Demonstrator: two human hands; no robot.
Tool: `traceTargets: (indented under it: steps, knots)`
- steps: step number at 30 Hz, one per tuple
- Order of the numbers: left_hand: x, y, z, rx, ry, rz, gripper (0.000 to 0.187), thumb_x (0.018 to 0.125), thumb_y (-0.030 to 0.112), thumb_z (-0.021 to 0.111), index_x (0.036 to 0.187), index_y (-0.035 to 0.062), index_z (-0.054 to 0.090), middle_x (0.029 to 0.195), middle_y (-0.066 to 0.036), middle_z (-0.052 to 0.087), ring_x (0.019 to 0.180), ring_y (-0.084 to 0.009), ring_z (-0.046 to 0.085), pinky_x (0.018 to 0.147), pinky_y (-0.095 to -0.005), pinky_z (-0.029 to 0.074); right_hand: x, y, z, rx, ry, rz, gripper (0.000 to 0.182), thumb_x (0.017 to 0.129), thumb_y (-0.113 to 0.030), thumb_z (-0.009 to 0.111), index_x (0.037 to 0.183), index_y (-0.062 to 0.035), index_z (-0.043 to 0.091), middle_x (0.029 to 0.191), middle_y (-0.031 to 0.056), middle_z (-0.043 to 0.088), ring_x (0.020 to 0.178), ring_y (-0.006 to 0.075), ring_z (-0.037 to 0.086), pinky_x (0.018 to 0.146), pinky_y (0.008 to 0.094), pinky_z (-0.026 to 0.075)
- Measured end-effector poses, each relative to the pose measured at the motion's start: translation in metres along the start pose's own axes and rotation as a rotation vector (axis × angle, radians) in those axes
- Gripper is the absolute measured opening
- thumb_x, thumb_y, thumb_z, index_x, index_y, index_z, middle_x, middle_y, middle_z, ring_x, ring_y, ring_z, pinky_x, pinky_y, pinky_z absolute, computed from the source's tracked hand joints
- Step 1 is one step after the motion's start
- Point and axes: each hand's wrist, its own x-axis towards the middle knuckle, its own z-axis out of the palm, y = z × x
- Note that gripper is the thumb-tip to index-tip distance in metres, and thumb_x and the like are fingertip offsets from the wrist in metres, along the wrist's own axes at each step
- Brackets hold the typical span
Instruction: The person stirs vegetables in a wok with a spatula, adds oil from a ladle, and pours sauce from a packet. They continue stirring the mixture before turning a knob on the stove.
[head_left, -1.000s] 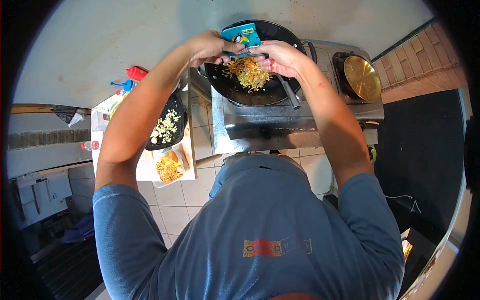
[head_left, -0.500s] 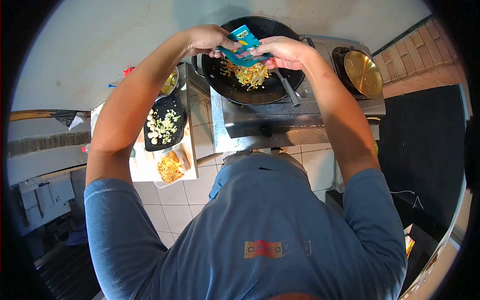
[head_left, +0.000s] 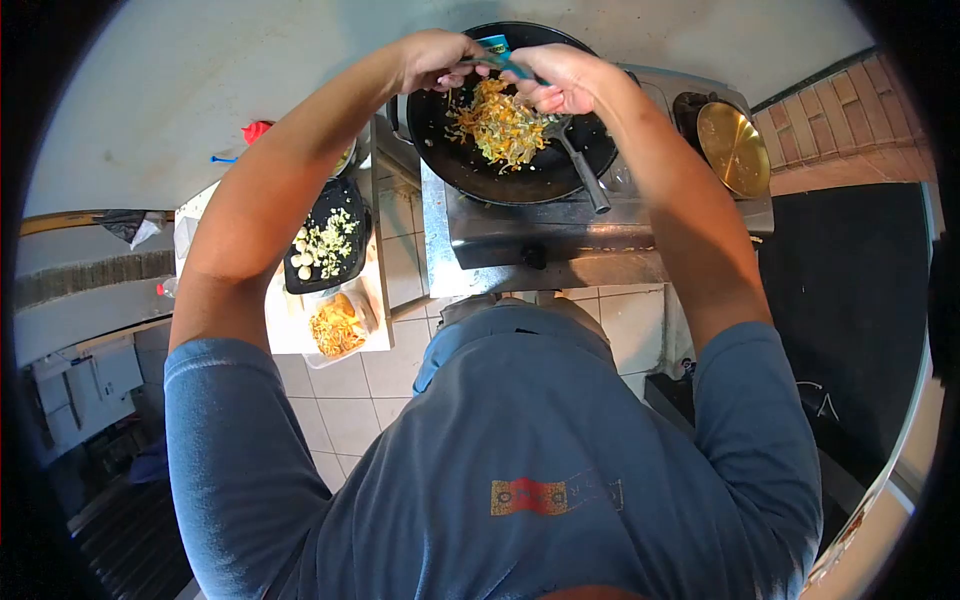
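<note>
Over the far part of a black wok (head_left: 460, 178), my left hand (head_left: 440, 58) and my right hand (head_left: 563, 78) grip a teal packet (head_left: 496, 46) between them. Only a narrow part of the packet shows; the rest is hidden by my fingers. Below it, shredded vegetables (head_left: 510, 128) in orange, yellow and pale green lie heaped in the wok. A spatula (head_left: 580, 170) rests in the wok, its grey handle leaning over the near right rim.
The wok stands on a metal stove (head_left: 500, 225), with a gold-coloured round lid (head_left: 733, 150) on its right. At left, a black tray (head_left: 349, 262) holds chopped greens and pale balls. Nearer sits a plastic container of orange shreds (head_left: 338, 325).
The teal packet has tipped, so its printed face no longer shows broadly. Both hands have moved slightly up and away, and more of the vegetables is visible.
</note>
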Motion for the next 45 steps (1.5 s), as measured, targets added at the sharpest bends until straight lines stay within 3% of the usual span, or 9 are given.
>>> traceTargets:
  steps: [9,11,22,29,33,35,36,39,45]
  knots:
    - [0.04,-0.02,-0.031,-0.267,-0.122,-0.097,0.023,0.092,0.015,0.037,0.076,0.0107,0.053,0.049,0.012,0.028,0.04,-0.0022,0.023,0.041,-0.0197,0.019,0.027,-0.014,-0.022,0.114,-0.088,0.13,0.026,0.093,-0.023,0.045,0.073,-0.0081,0.051,0.05,-0.0065,0.037,0.034,0.0024,0.02,0.031,0.0169,0.018]
    - [0.049,-0.034,-0.048,-0.294,-0.278,-0.188,0.02,0.093,0.019,0.043,0.077,0.0107,0.053,0.055,0.006,0.041,0.041,-0.0037,0.034,0.035,-0.0193,0.025,0.029,-0.015,-0.019,0.127,-0.103,0.151,0.026,0.094,-0.024,0.046,0.074,-0.0071,0.051,0.051,-0.0063,0.039,0.034,0.0026,0.019,0.031,0.0177,0.018]
    - [0.013,-0.011,-0.014,-0.286,-0.036,-0.049,0.026,0.095,0.018,0.037,0.079,0.0099,0.056,0.052,0.012,0.03,0.041,-0.0016,0.024,0.04,-0.0184,0.019,0.006,-0.011,-0.004,0.127,-0.047,0.091,0.022,0.092,-0.022,0.049,0.08,-0.0042,0.053,0.051,-0.0059,0.04,0.034,0.0029,0.02,0.033,0.018,0.019]
    - [-0.001,-0.011,0.001,-0.254,-0.088,-0.06,0.019,0.093,0.017,0.049,0.096,0.0068,0.065,0.069,0.009,0.056,0.058,-0.0016,0.049,0.051,-0.0168,0.036,-0.001,0.003,-0.028,-0.117,-0.117,0.039,0.042,0.09,-0.043,0.048,0.089,-0.0021,0.058,0.053,-0.0063,0.039,0.038,0.0032,0.027,0.037,0.0177,0.024]
    - [-0.029,-0.021,0.011,-0.067,0.239,0.042,0.021,0.089,0.024,0.061,0.096,0.0044,0.064,0.077,0.003,0.06,0.061,-0.0039,0.052,0.052,-0.0175,0.038,-0.013,0.018,-0.025,-0.066,-0.033,0.017,0.072,0.081,-0.071,0.045,0.102,-0.0031,0.06,0.066,-0.0049,0.052,0.053,0.004,0.04,0.05,0.0174,0.034]
    - [-0.042,-0.044,-0.001,-0.139,0.329,0.142,0.027,0.088,0.029,0.063,0.095,0.0028,0.063,0.078,0.001,0.061,0.063,-0.0056,0.054,0.053,-0.0188,0.04,-0.03,0.024,-0.006,-0.393,0.389,-0.247,0.073,0.081,-0.071,0.046,0.103,-0.0032,0.063,0.071,-0.003,0.055,0.058,0.0066,0.044,0.055,0.0185,0.037]
    - [-0.074,-0.017,0.022,-0.313,0.534,-0.006,0.019,0.093,0.023,0.052,0.087,0.006,0.057,0.06,0.003,0.052,0.036,-0.0075,0.04,0.033,-0.0204,0.031,-0.038,0.021,-0.001,-0.549,0.41,-0.3,0.057,0.083,-0.057,0.056,0.104,-0.004,0.064,0.071,0.0015,0.059,0.065,0.0102,0.053,0.062,0.0245,0.042]
    - [-0.116,-0.076,-0.022,-0.33,0.577,-0.01,0.028,0.089,0.03,0.061,0.099,0.0045,0.06,0.076,-0.007,0.064,0.051,-0.0119,0.055,0.041,-0.0221,0.041,-0.042,0.028,0.006,-0.853,0.42,-0.522,0.049,0.085,-0.049,0.06,0.1,-0.0026,0.066,0.078,0.003,0.064,0.07,0.0108,0.057,0.065,0.0236,0.044]
    - [-0.194,-0.197,-0.118,-0.018,1.077,-0.087,0.042,0.086,0.04,0.064,0.087,-0.0027,0.064,0.066,-0.002,0.059,0.054,-0.0077,0.053,0.051,-0.02,0.041,-0.077,0.044,0.04,-0.645,0.568,-0.636,0.034,0.087,-0.032,0.063,0.097,0.0005,0.067,0.082,0.0037,0.067,0.076,0.0088,0.058,0.07,0.0234,0.044]
